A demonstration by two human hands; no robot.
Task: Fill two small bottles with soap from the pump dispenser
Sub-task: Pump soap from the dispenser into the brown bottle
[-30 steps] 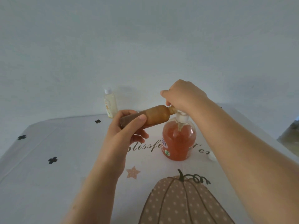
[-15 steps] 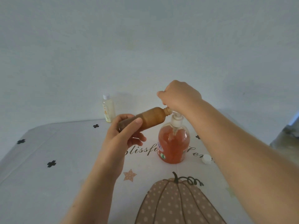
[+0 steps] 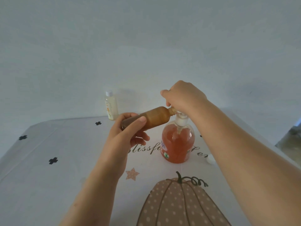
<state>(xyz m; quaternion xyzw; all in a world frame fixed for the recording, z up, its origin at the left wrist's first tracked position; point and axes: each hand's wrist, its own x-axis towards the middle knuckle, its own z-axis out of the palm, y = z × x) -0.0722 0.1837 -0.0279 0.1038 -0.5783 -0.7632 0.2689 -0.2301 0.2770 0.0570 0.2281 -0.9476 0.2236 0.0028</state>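
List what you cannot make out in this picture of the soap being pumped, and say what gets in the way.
1. Pump nozzle and mouth of the brown bottle: head view, covered by the right hand; soap flow unseen.
2. White cap: mostly behind the right forearm.
3. Label on the clear bottle: too small to read.
4. Tablecloth lettering: partly behind the pump dispenser and left hand.

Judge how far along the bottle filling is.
Done: nothing finished. In hand: the left hand holds the amber bottle tilted, neck at the spout of the pump dispenser; the right hand is on the pump head. Left: likely recapping it, then the pale bottle, still capped, standing at the back.
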